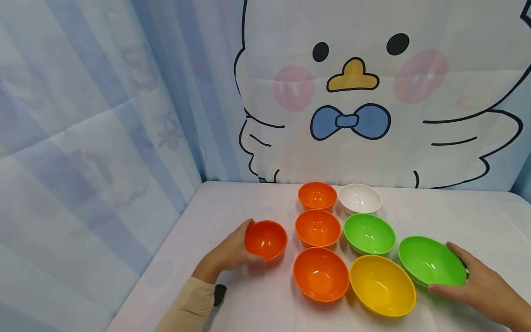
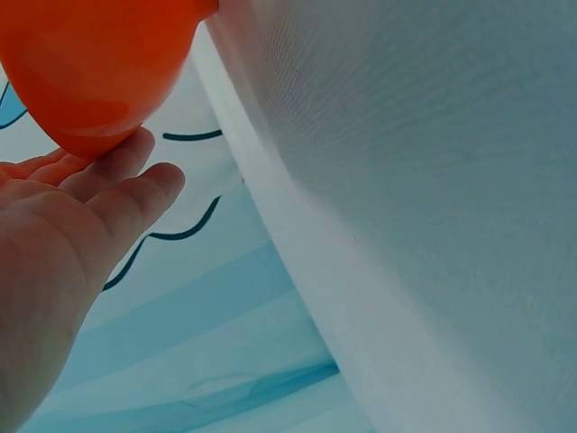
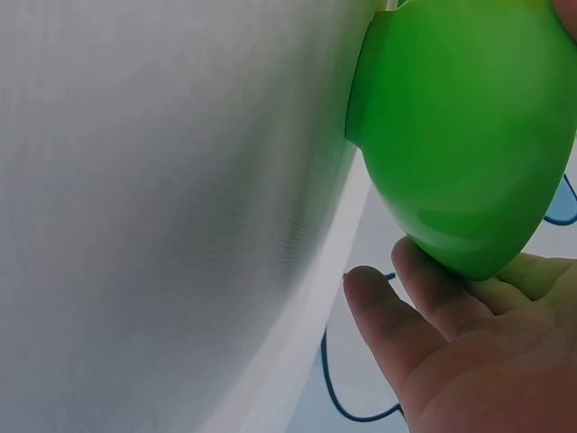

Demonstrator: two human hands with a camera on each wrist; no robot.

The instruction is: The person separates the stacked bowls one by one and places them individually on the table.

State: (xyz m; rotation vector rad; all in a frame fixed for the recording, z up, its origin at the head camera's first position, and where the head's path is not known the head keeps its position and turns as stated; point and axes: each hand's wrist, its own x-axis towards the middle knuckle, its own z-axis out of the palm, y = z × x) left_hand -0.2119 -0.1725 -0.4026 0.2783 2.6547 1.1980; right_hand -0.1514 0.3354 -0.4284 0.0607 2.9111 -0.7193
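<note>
In the head view my left hand (image 1: 232, 249) holds a small orange bowl (image 1: 266, 240) from its left side, thumb at the near side and fingers at the far side. The left wrist view shows fingertips against the outside wall of this orange bowl (image 2: 99, 72). On the right, my right hand (image 1: 477, 286) spans a green bowl (image 1: 431, 262) at its right side, thumb low in front and fingers behind. That green bowl (image 3: 469, 135) shows its base near the table in the right wrist view, with fingers along its wall.
Between the hands stand three orange bowls (image 1: 321, 275) in a column. Beside them are a white bowl (image 1: 359, 198), another green bowl (image 1: 369, 234) and a yellow bowl (image 1: 382, 286). A white cloth covers the table (image 1: 186, 230); a printed curtain (image 1: 352, 157) hangs behind it.
</note>
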